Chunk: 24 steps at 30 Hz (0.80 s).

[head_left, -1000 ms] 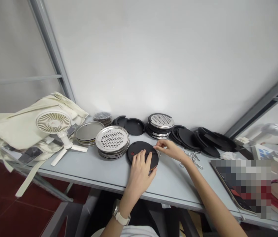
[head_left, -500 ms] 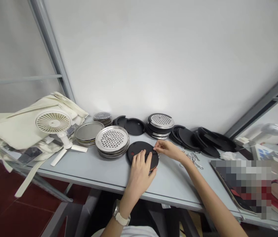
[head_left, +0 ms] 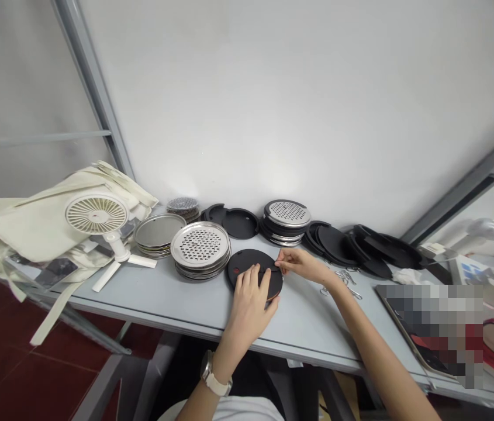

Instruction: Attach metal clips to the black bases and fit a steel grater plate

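A black round disc (head_left: 247,260) with a small red mark lies on the table in front of me. My left hand (head_left: 250,307) holds it down, fingers over its top and the thumb at its near right edge. At the disc's right rim my right hand (head_left: 297,264) is closed in a pinch. Whatever sits between those fingertips is too small and hidden to make out. Left of the disc stands a stack of perforated metal grater plates (head_left: 200,245). Several loose metal hooks (head_left: 346,283) lie near my right forearm.
Plain metal plates (head_left: 159,231) are stacked farther left, beside a white fan (head_left: 97,214) and cream fabric (head_left: 54,216). Along the wall stand a grater-topped stack (head_left: 288,213) and several black round pieces (head_left: 337,245). A tablet-like device (head_left: 400,327) lies at right on the grey table (head_left: 176,304).
Both hands keep nearly the same places on the black disc. The whole view has shifted slightly; no object has visibly been moved.
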Motion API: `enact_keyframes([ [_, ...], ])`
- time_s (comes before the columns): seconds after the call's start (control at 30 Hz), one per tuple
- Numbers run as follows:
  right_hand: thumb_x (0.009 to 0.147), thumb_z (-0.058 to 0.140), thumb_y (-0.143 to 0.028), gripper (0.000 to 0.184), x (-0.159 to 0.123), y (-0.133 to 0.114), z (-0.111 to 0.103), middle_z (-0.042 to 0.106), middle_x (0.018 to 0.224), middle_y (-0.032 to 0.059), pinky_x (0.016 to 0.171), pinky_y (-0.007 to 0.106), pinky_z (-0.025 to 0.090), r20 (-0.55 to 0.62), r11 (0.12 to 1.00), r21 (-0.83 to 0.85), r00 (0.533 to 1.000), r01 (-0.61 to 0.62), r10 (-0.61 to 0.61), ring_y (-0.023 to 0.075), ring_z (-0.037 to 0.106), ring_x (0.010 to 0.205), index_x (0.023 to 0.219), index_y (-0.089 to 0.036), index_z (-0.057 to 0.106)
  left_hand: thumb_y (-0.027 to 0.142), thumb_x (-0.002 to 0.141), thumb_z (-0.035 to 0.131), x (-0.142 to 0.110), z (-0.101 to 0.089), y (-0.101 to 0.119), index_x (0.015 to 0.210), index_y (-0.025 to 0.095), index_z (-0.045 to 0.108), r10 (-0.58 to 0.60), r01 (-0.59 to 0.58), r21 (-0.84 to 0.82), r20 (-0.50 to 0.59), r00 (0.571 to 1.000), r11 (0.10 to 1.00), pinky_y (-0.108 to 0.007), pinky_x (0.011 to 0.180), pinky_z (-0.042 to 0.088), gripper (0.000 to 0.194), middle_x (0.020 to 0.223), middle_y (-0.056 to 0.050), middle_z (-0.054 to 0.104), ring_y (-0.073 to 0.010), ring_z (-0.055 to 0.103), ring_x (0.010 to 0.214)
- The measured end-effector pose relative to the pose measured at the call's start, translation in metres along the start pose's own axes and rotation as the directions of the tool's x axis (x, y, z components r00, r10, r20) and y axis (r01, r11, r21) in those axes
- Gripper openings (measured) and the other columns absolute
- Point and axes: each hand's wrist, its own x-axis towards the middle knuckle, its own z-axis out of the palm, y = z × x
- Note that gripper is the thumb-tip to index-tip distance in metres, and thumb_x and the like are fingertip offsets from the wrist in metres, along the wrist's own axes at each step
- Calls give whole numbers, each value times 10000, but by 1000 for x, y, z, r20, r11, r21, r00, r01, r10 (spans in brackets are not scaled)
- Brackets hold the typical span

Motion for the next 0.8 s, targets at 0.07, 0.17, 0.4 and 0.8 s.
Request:
enact_keyframes([
  [0.07,803,594,-542,371,-2,0,-3,642,692,21,619,285,479,27,1000,13,1000,-1,1,153,610,654,809,-174,548,354,859,550,0,0,0,1334,148,420,-2,2,-3,3,1000,1000,-477,1028,360,534,1345,-173,450,-310,421,1251],
  [0.17,784,628,-524,373,-5,0,-7,654,742,26,698,312,494,64,1000,25,998,-2,0,163,623,715,884,-169,570,348,860,546,0,-1,0,1339,150,418,-7,7,-9,9,1000,1000,-474,1029,356,534,1348,-170,447,-309,418,1251],
  [0.4,723,686,-525,399,-6,2,-10,662,792,40,743,319,493,99,999,22,995,-32,30,174,622,765,860,-160,599,344,858,545,0,0,0,1333,150,426,-3,3,-13,-8,1000,1000,-482,1020,360,527,1346,-170,448,-314,423,1245],
  [0.8,604,784,-490,434,-16,19,-25,667,731,30,608,260,455,145,967,-173,967,-186,212,168,593,676,833,-163,615,345,859,550,0,-1,0,1351,156,407,-6,6,-17,6,1000,1000,-470,1043,343,546,1361,-166,439,-304,400,1272],
])
